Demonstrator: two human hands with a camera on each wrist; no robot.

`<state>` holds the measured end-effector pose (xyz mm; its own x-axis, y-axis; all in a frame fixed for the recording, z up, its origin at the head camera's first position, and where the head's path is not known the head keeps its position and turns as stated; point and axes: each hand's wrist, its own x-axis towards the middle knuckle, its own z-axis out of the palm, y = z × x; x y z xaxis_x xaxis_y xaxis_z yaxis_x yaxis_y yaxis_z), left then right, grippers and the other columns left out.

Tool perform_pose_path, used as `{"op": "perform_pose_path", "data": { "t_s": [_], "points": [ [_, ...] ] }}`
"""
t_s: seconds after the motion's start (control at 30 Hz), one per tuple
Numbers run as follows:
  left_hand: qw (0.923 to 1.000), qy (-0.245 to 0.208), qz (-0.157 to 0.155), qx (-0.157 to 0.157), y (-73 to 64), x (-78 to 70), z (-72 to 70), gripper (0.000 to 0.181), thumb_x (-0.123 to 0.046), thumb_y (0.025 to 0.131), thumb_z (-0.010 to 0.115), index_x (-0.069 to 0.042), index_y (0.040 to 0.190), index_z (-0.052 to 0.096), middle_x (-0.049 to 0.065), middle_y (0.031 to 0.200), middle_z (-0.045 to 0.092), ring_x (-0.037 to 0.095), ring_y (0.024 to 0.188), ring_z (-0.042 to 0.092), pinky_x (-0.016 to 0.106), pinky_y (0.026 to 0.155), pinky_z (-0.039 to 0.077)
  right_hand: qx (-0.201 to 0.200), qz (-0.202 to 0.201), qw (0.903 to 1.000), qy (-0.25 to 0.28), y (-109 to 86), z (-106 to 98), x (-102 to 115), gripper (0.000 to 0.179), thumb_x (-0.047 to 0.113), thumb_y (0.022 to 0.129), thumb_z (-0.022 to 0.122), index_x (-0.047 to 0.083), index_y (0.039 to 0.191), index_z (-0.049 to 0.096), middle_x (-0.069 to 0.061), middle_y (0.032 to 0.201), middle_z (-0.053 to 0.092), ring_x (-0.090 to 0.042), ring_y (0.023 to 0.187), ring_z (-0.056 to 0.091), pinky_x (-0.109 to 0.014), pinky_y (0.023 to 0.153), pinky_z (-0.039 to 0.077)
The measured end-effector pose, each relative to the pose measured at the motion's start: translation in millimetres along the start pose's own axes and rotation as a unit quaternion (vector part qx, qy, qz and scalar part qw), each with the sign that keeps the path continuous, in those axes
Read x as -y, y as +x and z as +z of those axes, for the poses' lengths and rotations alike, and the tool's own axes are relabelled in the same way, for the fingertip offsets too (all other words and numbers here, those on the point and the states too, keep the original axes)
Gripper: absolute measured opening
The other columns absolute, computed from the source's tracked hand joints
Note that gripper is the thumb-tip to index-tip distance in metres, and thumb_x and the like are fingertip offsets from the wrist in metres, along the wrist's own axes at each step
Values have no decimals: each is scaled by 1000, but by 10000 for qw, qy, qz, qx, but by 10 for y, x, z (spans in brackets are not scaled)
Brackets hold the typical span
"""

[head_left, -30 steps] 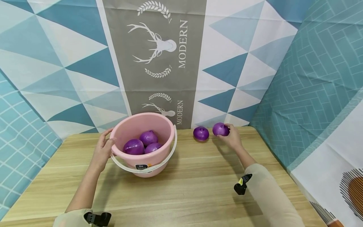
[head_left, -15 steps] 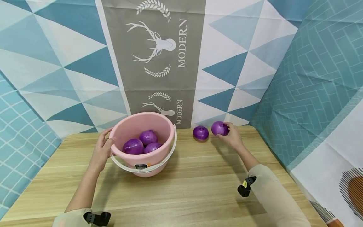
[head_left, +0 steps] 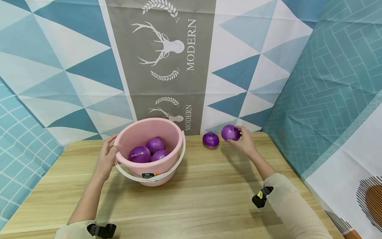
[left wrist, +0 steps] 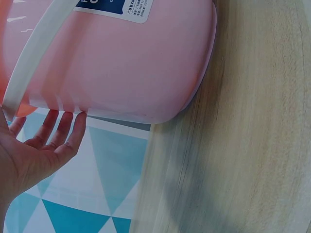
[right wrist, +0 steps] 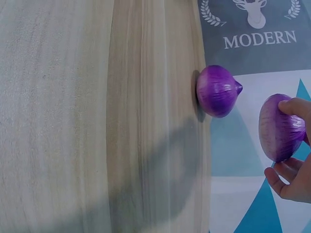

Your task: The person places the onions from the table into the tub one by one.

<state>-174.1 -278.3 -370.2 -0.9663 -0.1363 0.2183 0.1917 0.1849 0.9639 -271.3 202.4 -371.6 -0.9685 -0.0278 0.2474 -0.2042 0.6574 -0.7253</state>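
A pink bucket (head_left: 176, 151) with a white handle (head_left: 183, 156) stands at the left of the table, several purple onions (head_left: 139, 154) visible inside it. At its left rim my left hand (head_left: 106, 159) holds on, with the thumb over the edge; the left wrist view shows the fingertips (left wrist: 80, 119) against the outer wall. My right hand (head_left: 246, 142) grips a purple onion (head_left: 229, 132) from its right side, and the right wrist view shows that onion (right wrist: 274, 128) lifted off the table. Just left of it, another purple onion (head_left: 211, 140) rests on the table.
The wooden table (head_left: 203, 199) runs up to a patterned backdrop (head_left: 167, 66) close behind the bucket and onions. Teal sheeting (head_left: 328, 86) hangs at the right side. A black mount (head_left: 262, 196) is strapped on the right sleeve.
My right hand has raised its onion slightly, moving a little up and left in the head view. The left hand and bucket stay about where they were.
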Motion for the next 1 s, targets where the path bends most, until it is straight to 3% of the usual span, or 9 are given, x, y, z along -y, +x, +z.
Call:
{"op": "perform_pose_path", "data": {
  "t_s": [0.7,1.0],
  "points": [
    [9999,88,-86,-19,8,-3,-4,46,-22,98,43,-19,143,32,-15,98,53,-1,78,61,19,60,56,66,-506,9987,-51,-41,-116,308,68,15,77,76,-1,134,41,-25,129,46,-41,114,50,-52,92,49],
    [10000,70,-22,12,5,1,-9,46,-22,98,43,-18,142,32,-14,98,54,-1,78,61,19,61,56,195,-508,9985,-38,-59,-112,493,69,19,77,76,4,136,41,-21,131,46,-39,116,50,-51,94,48]
  ]
}}
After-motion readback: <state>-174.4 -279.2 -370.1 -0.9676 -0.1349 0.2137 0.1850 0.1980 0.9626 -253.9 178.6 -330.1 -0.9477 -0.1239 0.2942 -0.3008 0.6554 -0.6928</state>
